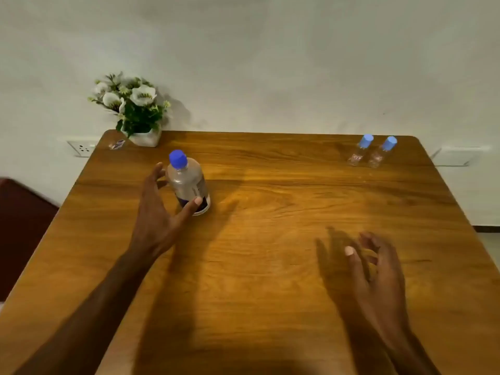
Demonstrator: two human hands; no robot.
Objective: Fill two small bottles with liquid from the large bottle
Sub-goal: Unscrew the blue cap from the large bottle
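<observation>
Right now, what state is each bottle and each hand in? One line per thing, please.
large bottle: upright on the table, blue cap on.
left small bottle: upright, capped, looks empty.
right small bottle: upright, capped, looks empty.
left hand: open around the large bottle, thumb touching its label; no firm grip visible.
right hand: open, holding nothing, over the table.

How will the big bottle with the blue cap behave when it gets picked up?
The large bottle is tall on a narrow base, so a nudge from the left hand could tip it. Clear smooth plastic probably flexes and may slip. Its fill level, hence weight, is unclear.
</observation>
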